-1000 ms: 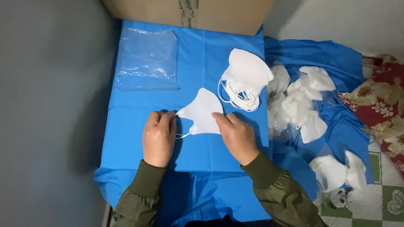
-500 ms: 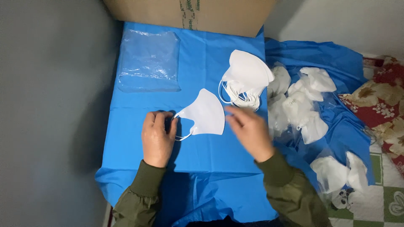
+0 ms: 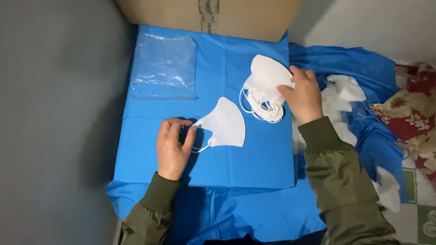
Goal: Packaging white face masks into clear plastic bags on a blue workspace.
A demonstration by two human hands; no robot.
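Observation:
A folded white face mask [image 3: 225,124] lies flat on the blue cloth-covered surface [image 3: 254,163]. My left hand [image 3: 174,146] pinches the mask's ear loops at its left end. My right hand [image 3: 303,94] has reached to the right and rests on the edge of a stack of white masks [image 3: 265,84], fingers touching the top one. Both sleeves are olive green.
A pile of clear plastic bags [image 3: 165,68] lies at the back left of the blue cloth. A cardboard box [image 3: 213,16] stands behind. More loose white masks [image 3: 343,90] lie on blue cloth at the right, beside a floral fabric [image 3: 408,109].
My right hand left the single mask and moved up and right to the stack of masks. My left hand kept hold of the mask's left end, which shifted slightly.

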